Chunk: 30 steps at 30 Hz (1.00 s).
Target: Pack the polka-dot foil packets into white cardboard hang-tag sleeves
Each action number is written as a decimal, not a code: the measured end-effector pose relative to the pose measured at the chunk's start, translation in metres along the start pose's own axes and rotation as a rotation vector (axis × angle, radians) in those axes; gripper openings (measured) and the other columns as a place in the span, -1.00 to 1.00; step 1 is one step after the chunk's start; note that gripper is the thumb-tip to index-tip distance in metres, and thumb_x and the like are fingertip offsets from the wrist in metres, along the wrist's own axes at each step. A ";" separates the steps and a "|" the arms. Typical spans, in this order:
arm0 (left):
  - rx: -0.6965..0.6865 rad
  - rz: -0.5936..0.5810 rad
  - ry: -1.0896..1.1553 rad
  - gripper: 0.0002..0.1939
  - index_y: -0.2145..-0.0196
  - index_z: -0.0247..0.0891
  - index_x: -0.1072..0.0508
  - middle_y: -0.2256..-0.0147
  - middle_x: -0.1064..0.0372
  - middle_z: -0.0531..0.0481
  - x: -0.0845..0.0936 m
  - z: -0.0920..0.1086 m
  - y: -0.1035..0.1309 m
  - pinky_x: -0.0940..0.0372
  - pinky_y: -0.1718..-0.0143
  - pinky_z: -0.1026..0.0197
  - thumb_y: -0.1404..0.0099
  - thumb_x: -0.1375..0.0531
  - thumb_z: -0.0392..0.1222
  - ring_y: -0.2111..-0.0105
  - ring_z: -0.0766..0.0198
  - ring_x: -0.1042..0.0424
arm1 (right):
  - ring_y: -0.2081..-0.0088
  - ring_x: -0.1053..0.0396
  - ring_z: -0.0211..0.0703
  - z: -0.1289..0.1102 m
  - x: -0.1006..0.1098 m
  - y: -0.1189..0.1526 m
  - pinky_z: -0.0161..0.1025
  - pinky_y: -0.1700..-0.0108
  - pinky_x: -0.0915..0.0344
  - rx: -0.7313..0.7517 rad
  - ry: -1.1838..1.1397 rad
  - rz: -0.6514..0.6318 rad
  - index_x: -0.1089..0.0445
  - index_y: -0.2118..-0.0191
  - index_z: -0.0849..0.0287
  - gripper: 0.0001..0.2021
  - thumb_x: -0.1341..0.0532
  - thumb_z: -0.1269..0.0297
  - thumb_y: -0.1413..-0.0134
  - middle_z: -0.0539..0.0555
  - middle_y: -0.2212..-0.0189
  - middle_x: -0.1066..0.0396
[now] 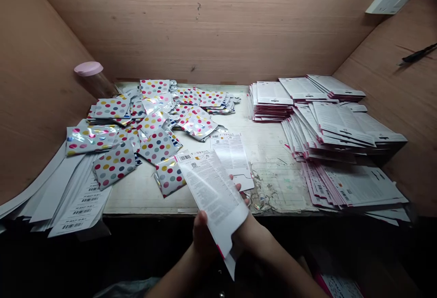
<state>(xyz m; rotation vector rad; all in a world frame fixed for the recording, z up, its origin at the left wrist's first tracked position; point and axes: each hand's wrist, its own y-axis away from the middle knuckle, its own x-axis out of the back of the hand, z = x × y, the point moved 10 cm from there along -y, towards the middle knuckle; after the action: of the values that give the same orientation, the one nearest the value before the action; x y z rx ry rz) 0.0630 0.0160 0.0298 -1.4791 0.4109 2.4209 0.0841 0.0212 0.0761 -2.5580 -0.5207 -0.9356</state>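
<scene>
Printed packet (213,193) is grasped by fingers (202,218) of left hand (202,235) and right hand (247,225); dotted pouches (155,125) are strewn to the left.

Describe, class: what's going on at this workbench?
A person's left hand and right hand hold a printed white envelope over the front edge of the table. A similar envelope lies just beyond. Polka-dot packets are heaped on the left, some overlapping barcode sheets. Stacks of white envelopes stand on the right.
</scene>
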 end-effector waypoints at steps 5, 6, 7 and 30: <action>-0.051 0.430 -0.160 -0.36 -0.12 -0.32 -0.34 0.06 -0.49 -0.17 0.067 0.038 -0.011 -0.21 -0.14 -0.10 -0.11 -0.22 -0.02 -0.04 -0.11 -0.38 | -0.21 -0.20 0.03 -0.022 0.021 0.043 -0.08 -0.21 -0.24 0.160 0.027 -0.271 -0.14 -0.27 0.12 -0.48 -0.13 0.40 -0.20 0.17 -0.24 -0.19; -0.058 0.476 -0.260 -0.36 -0.15 -0.30 -0.30 0.06 -0.48 -0.15 0.077 0.045 -0.014 -0.22 -0.14 -0.06 -0.11 -0.24 -0.13 -0.03 -0.05 -0.40 | -0.18 -0.23 -0.03 -0.014 0.030 0.047 -0.13 -0.18 -0.28 0.137 0.008 -0.233 -0.20 -0.23 0.10 -0.55 -0.11 0.40 -0.23 0.15 -0.20 -0.23; -0.072 0.488 -0.374 -0.33 -0.19 -0.28 -0.24 0.03 -0.46 -0.14 0.083 0.051 -0.017 -0.22 -0.14 -0.03 -0.12 -0.24 -0.21 -0.03 0.00 -0.40 | -0.13 -0.28 -0.07 0.000 0.040 0.046 -0.16 -0.13 -0.31 0.084 -0.009 -0.139 -0.27 -0.16 0.09 -0.63 -0.08 0.40 -0.26 0.15 -0.13 -0.30; -0.523 -0.148 -2.289 -0.46 -0.17 -0.25 -0.30 -0.17 -0.27 -0.20 0.035 0.021 0.016 -0.15 -0.20 -0.20 -0.28 -0.20 -0.03 -0.22 -0.06 -0.15 | 0.25 -0.24 -0.10 0.115 0.021 0.008 -0.11 0.15 -0.13 -0.117 0.211 0.244 -0.42 0.35 0.11 -0.88 -0.17 0.31 -0.23 0.03 0.38 -0.26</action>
<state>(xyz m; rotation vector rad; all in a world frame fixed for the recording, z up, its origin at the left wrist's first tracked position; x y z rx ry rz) 0.0245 0.0119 0.0090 1.5120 -0.7867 2.3379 0.1645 0.0707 0.0066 -2.5095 -0.0932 -1.1553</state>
